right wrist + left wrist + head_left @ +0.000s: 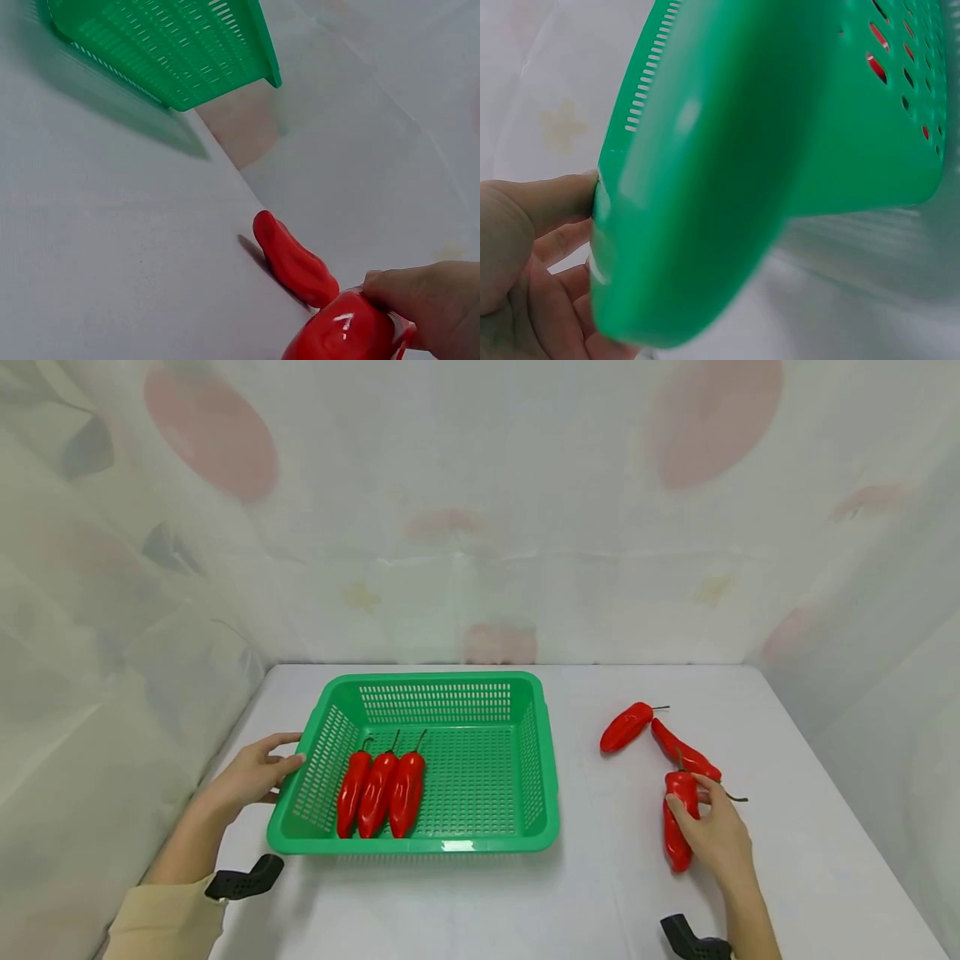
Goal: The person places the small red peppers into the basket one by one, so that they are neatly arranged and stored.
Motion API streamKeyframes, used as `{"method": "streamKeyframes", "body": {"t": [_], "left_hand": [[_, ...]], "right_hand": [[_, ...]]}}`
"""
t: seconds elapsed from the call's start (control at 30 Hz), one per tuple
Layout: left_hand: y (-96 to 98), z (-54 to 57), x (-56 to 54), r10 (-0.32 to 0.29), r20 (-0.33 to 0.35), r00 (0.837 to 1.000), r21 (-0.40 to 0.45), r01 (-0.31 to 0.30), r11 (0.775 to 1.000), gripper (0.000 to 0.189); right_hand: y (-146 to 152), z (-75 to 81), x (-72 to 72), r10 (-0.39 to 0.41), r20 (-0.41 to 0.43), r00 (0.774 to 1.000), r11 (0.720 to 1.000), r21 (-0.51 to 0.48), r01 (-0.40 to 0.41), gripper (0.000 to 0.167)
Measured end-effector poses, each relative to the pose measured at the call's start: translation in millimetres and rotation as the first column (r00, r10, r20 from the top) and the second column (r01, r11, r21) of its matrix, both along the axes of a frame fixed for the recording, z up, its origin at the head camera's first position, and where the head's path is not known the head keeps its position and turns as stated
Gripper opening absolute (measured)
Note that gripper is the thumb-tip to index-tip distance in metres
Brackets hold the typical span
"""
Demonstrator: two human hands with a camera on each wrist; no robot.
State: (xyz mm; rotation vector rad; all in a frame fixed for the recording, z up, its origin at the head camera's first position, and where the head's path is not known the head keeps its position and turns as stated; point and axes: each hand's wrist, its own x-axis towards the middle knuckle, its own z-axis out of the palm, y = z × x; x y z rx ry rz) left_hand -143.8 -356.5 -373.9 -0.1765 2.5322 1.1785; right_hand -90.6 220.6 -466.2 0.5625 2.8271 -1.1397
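Observation:
Toward the right of the table my right hand [718, 833] pinches a red chili pepper [681, 789] between thumb and fingers, its stem pointing up and away. A red tapering length [677, 847] extends below it; I cannot tell whether that is the same pepper or another. Just beyond lies a long chili pepper [686, 752], and farther back a shorter one [627, 728]. On the left, my left hand [251, 772] grips the rim of a green plastic basket [420, 845] with thumb and fingers. Inside, three red peppers [382, 793] lie side by side, stems toward the back.
A white cloth covers the table [600, 877]. Behind it and along both sides hang pale printed curtains [465, 568]. The basket's right part has bare mesh floor [472, 777]. Black wrist camera mounts [243, 881] sit at both wrists.

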Motion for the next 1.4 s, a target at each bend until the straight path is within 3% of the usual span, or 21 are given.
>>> {"method": "streamKeyframes", "body": {"t": [0.37, 0.87, 1.4], "left_hand": [[1.4, 1.0, 0.4, 0.001, -0.002, 1.000, 0.000, -0.001, 1.000, 0.060], [2.9, -0.2, -0.6, 0.000, -0.002, 1.000, 0.010, 0.000, 1.000, 0.060], [1.4, 1.2, 0.1, 0.005, 0.004, 1.000, -0.008, -0.005, 1.000, 0.061]], "right_hand": [[-12, 7.5, -13.3, 0.059, -0.045, 0.997, 0.998, -0.003, -0.059, 0.071], [-33, 17.1, -33.3, 0.167, -0.132, 0.977, 0.986, 0.002, -0.168, 0.070], [-49, 41.4, -56.5, 0.224, -0.228, 0.948, 0.974, 0.012, -0.227, 0.065]]}}
